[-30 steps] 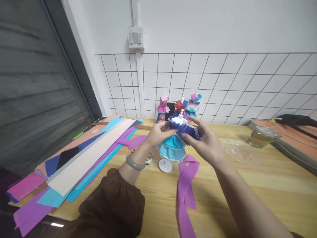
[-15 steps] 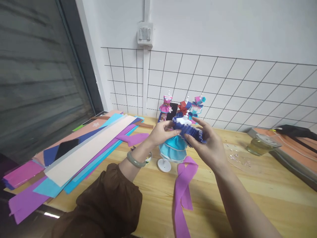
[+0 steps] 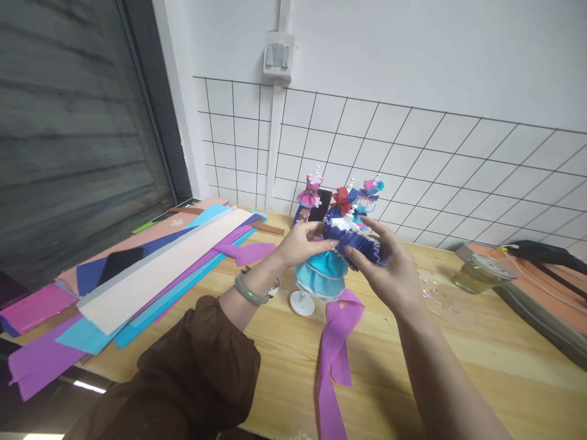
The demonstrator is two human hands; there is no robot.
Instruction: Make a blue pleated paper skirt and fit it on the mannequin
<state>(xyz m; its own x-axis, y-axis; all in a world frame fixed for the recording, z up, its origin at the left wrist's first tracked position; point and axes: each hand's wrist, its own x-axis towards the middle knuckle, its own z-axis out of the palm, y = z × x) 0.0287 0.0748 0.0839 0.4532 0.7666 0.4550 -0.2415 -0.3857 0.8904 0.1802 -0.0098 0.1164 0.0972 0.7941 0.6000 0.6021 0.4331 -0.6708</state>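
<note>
A small white dress form [image 3: 345,223] wears a light-blue tiered skirt [image 3: 321,275] and leans over its round white base [image 3: 301,303]. Dark-blue ruffled paper [image 3: 360,245] lies around its upper part. My left hand [image 3: 302,243] pinches the left side of this ruffle between thumb and fingers. On the other side, my right hand [image 3: 387,263] holds the ruffle's right end, thumb below and fingers above. A purple strip [image 3: 337,360] hangs down over the wooden table just in front of the skirt.
Coloured paper strips [image 3: 160,269] and a dark phone [image 3: 120,264] lie at the left. Small dressed forms [image 3: 310,194] stand behind my hands. At the right are a lidded cup [image 3: 481,273], tiny clear pieces [image 3: 440,299] and an orange-topped stack [image 3: 541,281].
The camera view has shifted slightly. Both hands keep their grip on the dark-blue ruffle, with hardly any movement against the dress form.
</note>
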